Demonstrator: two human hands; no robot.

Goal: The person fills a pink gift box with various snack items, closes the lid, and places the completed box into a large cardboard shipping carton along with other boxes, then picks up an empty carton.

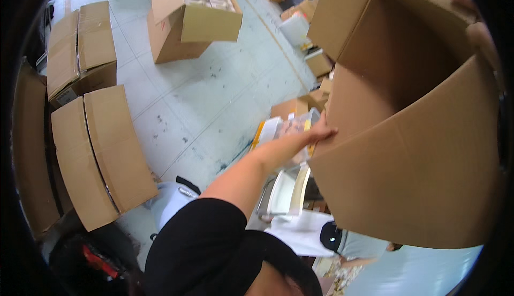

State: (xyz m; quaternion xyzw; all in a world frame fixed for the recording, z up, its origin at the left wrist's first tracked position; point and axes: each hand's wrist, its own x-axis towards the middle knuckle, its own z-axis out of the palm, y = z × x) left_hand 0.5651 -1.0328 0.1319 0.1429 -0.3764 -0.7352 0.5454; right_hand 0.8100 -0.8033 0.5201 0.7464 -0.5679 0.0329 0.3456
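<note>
A large, empty-looking cardboard box [407, 173] with its flaps open fills the right side of the head view, raised and tilted so its dark inside shows. My left hand [323, 130] grips the near left edge of its opening, the thumb over the rim and the other fingers mostly hidden behind the board. At the far right, my right hand [478, 34] is partly cut off by the dark rim of the picture. Its fingers are on the box's right edge by a flap.
On the floor, an open carton [166, 33] holds rows of packed pale items. Closed cartons [104, 156] line the left. Bins, a white tray [284, 191] and small boxes lie beyond my left arm. Another person [342, 240] is below the raised box, near a pale blue surface [417, 269].
</note>
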